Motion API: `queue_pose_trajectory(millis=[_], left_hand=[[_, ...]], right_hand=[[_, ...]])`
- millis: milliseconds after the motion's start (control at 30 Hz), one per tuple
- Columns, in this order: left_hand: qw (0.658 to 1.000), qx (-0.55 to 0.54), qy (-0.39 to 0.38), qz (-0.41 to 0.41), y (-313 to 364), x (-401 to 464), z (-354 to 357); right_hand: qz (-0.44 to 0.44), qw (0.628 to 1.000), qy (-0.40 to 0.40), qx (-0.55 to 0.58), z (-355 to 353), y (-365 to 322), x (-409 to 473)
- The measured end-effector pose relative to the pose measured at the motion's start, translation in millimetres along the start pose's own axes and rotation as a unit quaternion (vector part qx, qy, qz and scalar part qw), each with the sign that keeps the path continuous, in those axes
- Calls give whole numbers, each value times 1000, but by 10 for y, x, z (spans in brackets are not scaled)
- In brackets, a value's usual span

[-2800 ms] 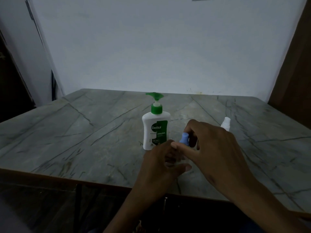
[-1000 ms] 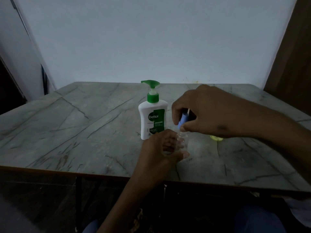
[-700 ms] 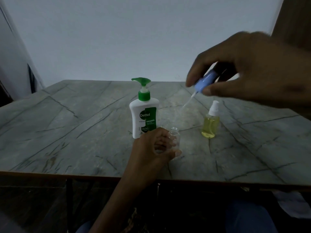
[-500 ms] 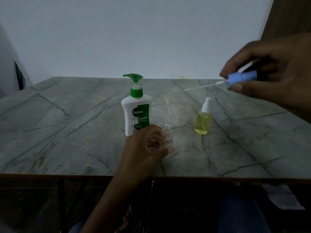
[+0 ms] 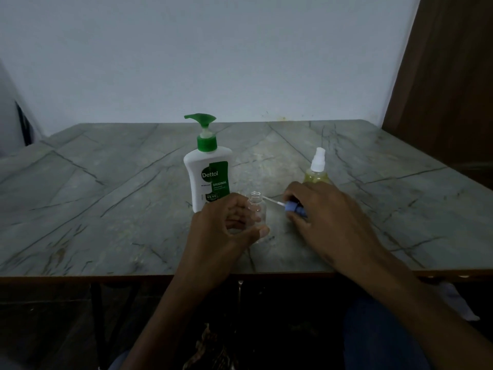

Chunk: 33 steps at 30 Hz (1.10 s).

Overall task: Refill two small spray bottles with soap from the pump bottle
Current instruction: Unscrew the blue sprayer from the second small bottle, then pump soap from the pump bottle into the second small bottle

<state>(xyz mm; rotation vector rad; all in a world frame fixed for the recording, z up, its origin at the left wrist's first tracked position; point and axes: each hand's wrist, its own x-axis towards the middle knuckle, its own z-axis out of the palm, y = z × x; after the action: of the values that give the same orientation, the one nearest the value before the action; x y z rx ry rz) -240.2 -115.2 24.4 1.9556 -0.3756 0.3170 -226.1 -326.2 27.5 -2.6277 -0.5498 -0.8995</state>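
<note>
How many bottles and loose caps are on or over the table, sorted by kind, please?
Pump bottles: 1, the white soap bottle with a green pump.
Spray bottles: 2, the clear open bottle held by the left hand, and the yellow-filled bottle with its white sprayer on.
Loose spray caps: 1, the blue cap in the right hand.
Total: 4.

It looked like a plain room in a home: a grey marble-patterned desk [image 5: 106, 198] stood against a bare white wall [image 5: 213, 62], beside a brown wooden door [image 5: 448, 89].
</note>
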Motion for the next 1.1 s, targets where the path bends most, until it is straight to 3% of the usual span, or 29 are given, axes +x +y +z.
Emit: queue_pose_trajectory(millis=[367,767,933,1000,1100], left_hand=[[1000,-3,-6,6,-16,4,-1],[1000,-7,-2,11,-38,15,2],[1000,-3,2,9,-39,20,12],[1000,12,8,9,-39,23,20],[999,31,16,12,-36,13,31]], right_hand=[[13,999,-22,-24,66,59,-30],[-18,999,32,-12,127,117,-65],[-38,992,120,4,158,38,-69],[-26,992,115,48,128,-84,-68],[19,980,39,192,29,-256,-54]])
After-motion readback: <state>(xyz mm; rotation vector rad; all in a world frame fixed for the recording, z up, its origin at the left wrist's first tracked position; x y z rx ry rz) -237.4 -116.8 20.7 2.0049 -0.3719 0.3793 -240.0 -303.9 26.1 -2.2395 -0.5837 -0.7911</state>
